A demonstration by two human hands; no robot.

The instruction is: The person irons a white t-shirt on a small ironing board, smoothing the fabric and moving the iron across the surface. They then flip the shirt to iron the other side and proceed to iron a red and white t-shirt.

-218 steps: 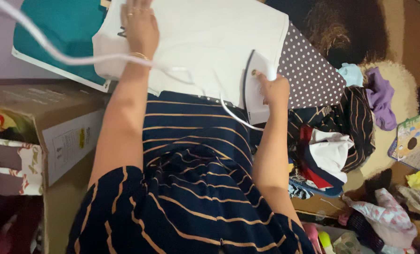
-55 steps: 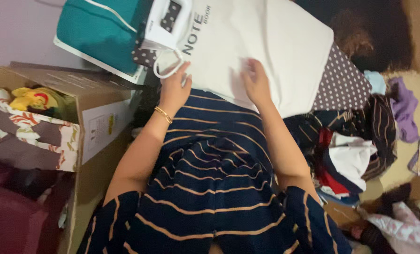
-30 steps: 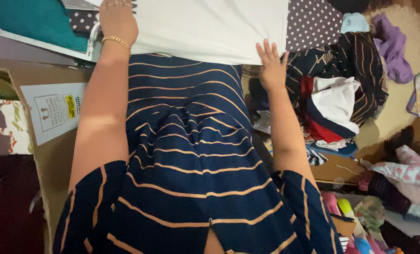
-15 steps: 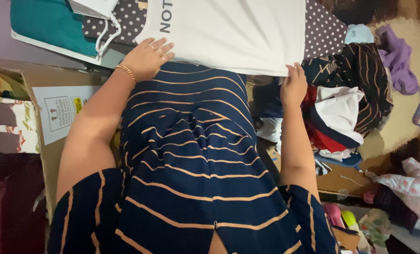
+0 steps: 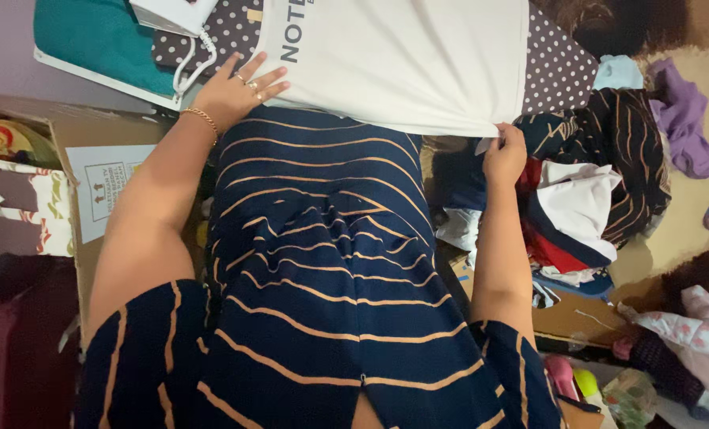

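The left hand (image 5: 239,89) lies flat and open, fingers spread, pressing the near edge of the white T-shirt (image 5: 402,59). The right hand (image 5: 504,155) pinches the shirt's near right corner, bunching the cloth into small creases there. The shirt lies spread over the dotted ironing board (image 5: 557,67), mostly smooth. The white iron (image 5: 171,12) stands parked off the shirt's left end, its cord (image 5: 191,67) looped just beside the left hand, so pressing looks paused while the shirt is being arranged; the pulled corner is not yet flat. A heap of clothes (image 5: 593,199) waits to the right of the board, a cardboard box (image 5: 92,159) to its left.
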